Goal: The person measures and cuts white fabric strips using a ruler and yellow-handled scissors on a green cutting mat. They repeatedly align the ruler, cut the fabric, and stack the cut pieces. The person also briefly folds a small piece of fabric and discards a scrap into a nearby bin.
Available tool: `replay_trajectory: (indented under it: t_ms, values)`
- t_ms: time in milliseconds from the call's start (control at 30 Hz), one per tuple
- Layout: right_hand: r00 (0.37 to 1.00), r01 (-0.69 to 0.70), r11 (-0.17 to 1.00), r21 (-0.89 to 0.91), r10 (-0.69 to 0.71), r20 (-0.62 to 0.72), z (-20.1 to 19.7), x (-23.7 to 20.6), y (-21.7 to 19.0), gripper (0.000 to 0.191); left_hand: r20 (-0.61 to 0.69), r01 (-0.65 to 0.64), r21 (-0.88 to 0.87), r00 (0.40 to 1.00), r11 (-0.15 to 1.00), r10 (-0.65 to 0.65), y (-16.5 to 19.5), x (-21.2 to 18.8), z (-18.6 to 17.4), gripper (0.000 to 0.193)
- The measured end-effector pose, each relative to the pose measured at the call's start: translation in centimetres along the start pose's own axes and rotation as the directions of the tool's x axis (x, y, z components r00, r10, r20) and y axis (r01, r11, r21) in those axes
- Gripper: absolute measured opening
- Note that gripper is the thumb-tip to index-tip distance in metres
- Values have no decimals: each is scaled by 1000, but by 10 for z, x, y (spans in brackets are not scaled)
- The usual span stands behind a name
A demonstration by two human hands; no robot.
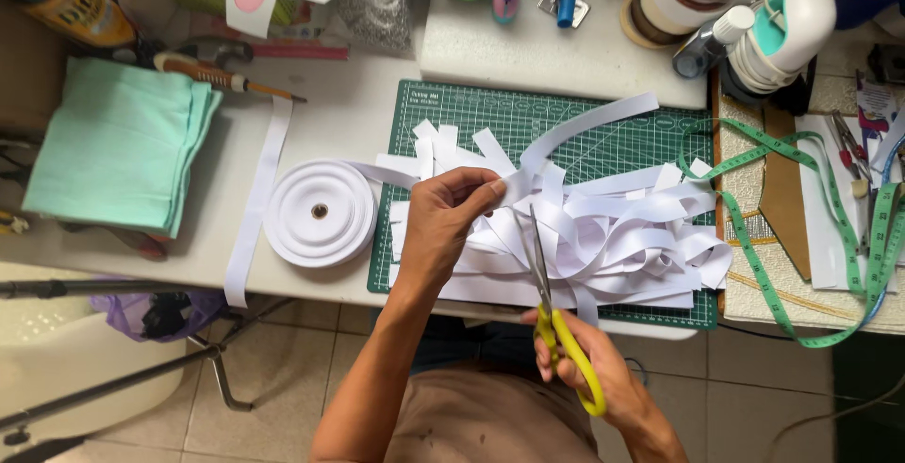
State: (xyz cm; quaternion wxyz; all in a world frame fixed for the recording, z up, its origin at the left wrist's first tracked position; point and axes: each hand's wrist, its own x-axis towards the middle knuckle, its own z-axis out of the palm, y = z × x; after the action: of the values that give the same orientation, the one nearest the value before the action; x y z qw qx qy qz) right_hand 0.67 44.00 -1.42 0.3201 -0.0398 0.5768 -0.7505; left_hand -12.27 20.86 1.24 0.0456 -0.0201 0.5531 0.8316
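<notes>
Lying across the green cutting mat (603, 138), a white ribbon strip (517, 183) is pinched by the closed left hand (443, 223). Yellow-handled scissors (556, 317) are gripped by the right hand (589, 364), blades pointing into the cut strip pile (613, 237). A ribbon roll (319, 213) lies just beside the mat.

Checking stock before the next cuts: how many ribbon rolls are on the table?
1. The white ribbon roll lies flat left of the green mat, beside the left hand. The cut-strip pile or the clutter at the back may hide others.
</notes>
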Motion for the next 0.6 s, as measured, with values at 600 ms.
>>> replay_trajectory:
  t_ms: [600]
  values:
    - [988,-26,993,-119,8,-154,4,24,-20,59,58,5,141,998,990,-13,6,-18,10,27]
